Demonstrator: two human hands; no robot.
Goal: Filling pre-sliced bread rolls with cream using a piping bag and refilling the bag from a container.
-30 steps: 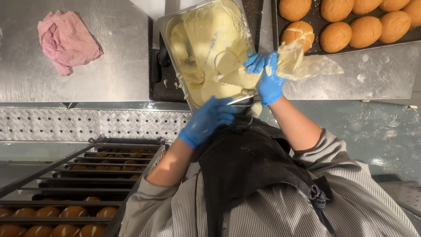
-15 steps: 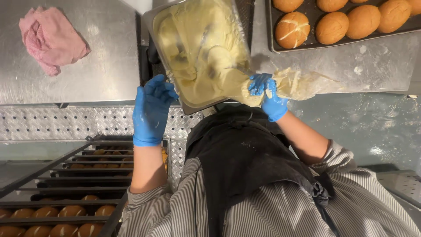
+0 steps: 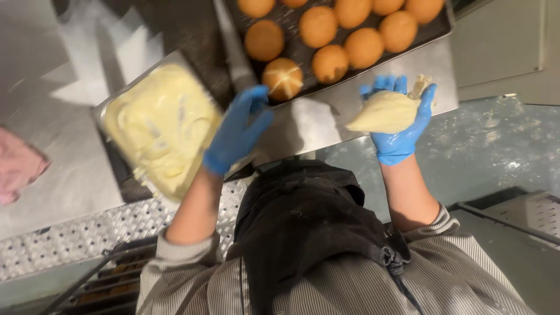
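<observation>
Grasping a filled piping bag point(image 3: 388, 111), the right hand point(image 3: 399, 125) has swung clear of the cream pan point(image 3: 160, 125). Left hand point(image 3: 236, 131), released, now hovers beside the bun tray point(image 3: 434, 29).

I note a cream-filled, cone-shaped clear plastic piping bag point(image 3: 386, 112), lying sideways, tip pointing left, its twisted end up at right.

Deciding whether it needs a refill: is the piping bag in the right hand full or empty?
Partly full. The piping bag bulges with pale cream in the right hand, tapering to a point at one end.
</observation>
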